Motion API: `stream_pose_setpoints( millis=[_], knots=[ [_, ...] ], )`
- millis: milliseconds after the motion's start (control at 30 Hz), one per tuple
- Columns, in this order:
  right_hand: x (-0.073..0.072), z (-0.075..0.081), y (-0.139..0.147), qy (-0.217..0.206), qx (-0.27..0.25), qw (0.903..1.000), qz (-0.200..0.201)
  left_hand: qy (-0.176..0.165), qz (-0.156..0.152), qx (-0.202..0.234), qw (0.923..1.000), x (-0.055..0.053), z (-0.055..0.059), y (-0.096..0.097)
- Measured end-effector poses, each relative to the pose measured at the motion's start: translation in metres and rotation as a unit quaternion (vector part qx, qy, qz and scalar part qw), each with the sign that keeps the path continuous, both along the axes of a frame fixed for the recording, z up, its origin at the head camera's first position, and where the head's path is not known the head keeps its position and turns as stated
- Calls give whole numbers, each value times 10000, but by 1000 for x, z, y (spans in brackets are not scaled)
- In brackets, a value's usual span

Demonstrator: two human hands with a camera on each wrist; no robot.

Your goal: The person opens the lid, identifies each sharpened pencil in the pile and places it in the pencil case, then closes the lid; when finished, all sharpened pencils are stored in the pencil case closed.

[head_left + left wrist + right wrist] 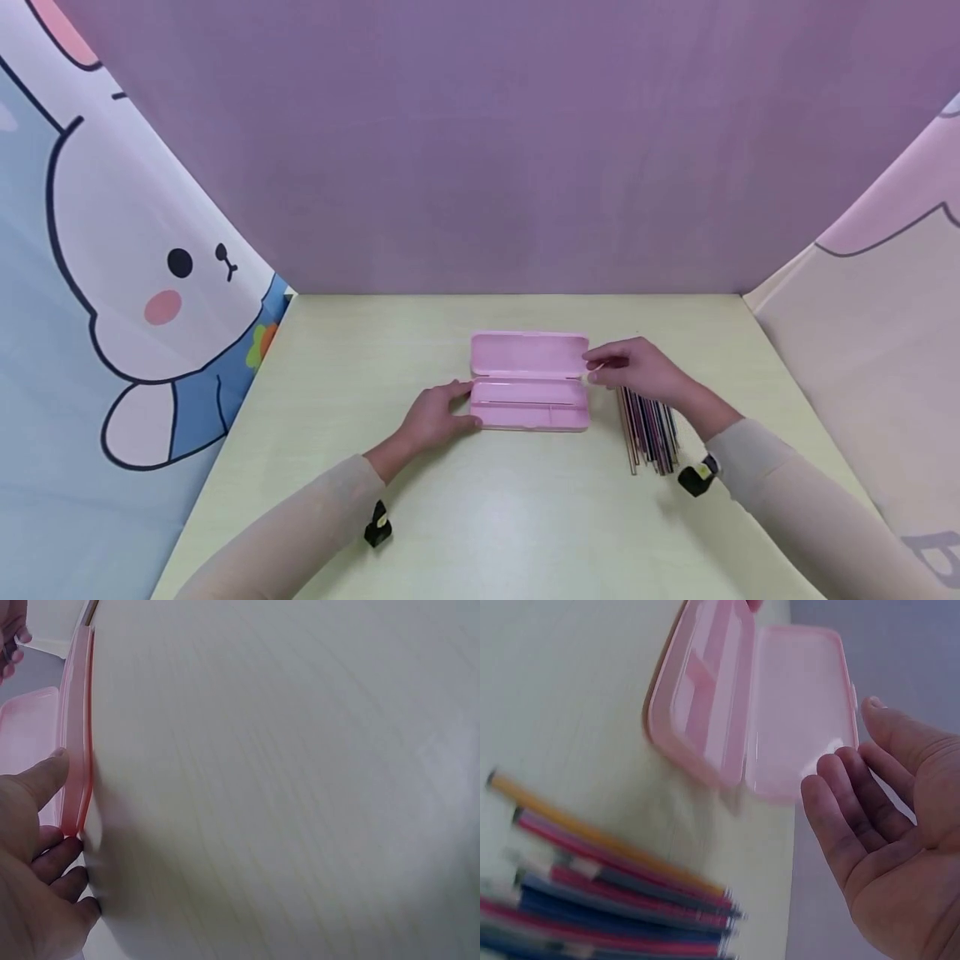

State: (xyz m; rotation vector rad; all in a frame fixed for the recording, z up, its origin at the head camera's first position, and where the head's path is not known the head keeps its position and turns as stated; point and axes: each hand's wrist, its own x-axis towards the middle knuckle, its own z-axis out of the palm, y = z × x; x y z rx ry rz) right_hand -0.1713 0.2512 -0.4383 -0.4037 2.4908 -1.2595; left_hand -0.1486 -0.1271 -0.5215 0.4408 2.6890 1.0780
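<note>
An open pink pencil case [529,392] lies on the table, its lid [530,354] folded back toward the far side. Inside the base, a thin divider marks off a small compartment at the right. My left hand [437,417] holds the left end of the case, thumb on the front wall [77,735] and fingers around the corner. Beside the lid's right edge hovers my right hand [637,367], its fingers loosely bent and nothing in them. Just below that hand lies a bundle of colored pencils [651,433], their far ends hidden by it in the head view.
The pale wooden table [517,517] ends at a purple backdrop [517,167]. Printed cloths hang at both sides, the left cloth [142,283] showing a cartoon rabbit. Small black devices [378,525] sit at each wrist.
</note>
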Motion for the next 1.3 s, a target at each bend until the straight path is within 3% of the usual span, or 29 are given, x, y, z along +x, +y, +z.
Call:
stream_pose_setpoints(
  millis=[233,500,833,1300],
  knots=[
    [12,-5,41,63,75,9994,-341,-23,-55,-4,10000,0,-1,-2],
    [18,-20,74,-282,302,9967,-700,-113,-151,-75,9998,-1,-1,-4],
    [25,-33,96,-495,481,9929,-971,73,-226,-40,9997,-3,-4,-4],
    [28,-48,107,-331,952,9855,-1367,151,-511,-58,9986,-5,-8,-8]
  ],
)
